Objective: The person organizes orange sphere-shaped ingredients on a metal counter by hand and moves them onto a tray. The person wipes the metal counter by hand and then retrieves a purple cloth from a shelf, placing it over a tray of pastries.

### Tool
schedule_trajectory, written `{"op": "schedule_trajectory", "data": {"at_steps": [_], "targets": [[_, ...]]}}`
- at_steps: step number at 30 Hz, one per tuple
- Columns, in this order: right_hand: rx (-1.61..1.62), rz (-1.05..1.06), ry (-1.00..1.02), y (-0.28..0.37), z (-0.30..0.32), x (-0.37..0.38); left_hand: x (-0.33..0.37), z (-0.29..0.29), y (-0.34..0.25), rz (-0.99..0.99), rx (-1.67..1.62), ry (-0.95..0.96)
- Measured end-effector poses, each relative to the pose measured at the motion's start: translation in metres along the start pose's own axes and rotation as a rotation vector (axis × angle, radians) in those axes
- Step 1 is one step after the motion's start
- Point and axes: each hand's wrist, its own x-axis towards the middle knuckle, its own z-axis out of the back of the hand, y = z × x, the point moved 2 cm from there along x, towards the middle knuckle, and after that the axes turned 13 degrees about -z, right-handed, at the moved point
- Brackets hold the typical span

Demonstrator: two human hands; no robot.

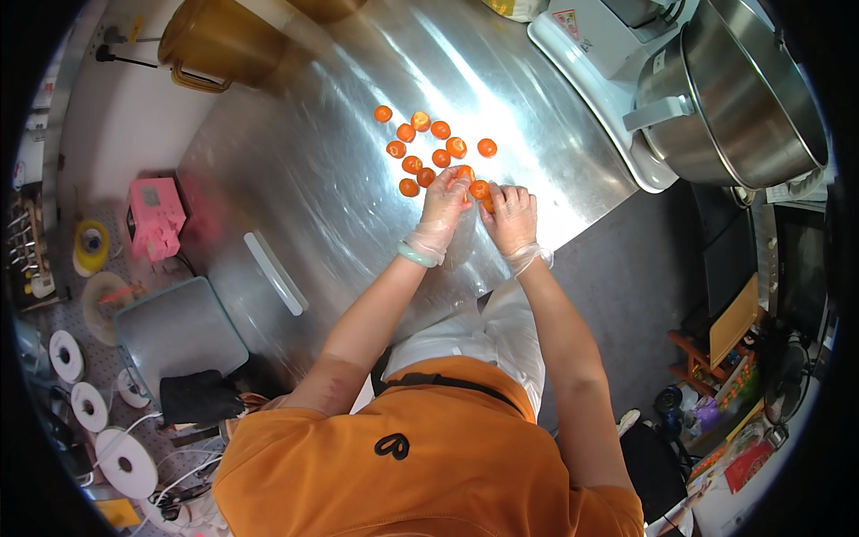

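Observation:
My left hand [441, 213], in a clear thin glove with a pale green bangle at the wrist, is closed with its fingertips on a small mandarin [465, 173]. Right beside it my right hand [514, 219], gloved the same way, pinches another mandarin [480, 190]. The two fruits are close together, and fingers partly cover them. Several more mandarins lie loosely grouped just beyond my hands, among them one with a pale, yellowish patch [420, 121] and one off to the right [487, 148]. All rest on a shiny steel table [331, 179].
At the far right stands a mixer with a large steel bowl [734, 107]. An amber plastic jug [210, 40] is at the far left. A pink device [157, 215] and a clear lidded bin [183, 331] lie left. Ribbon spools [125, 461] hang lower left.

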Motion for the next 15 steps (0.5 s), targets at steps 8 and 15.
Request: {"op": "schedule_trajectory", "data": {"at_steps": [8, 15], "targets": [[0.108, 0.030, -0.035, -0.003, -0.001, 0.008, 0.006, 0.007, 0.010, 0.220, -0.176, 0.061], [0.191, 0.042, 0.042, 0.004, 0.007, -0.003, 0.006, 0.010, 0.003, 0.292, -0.332, 0.173]]}}
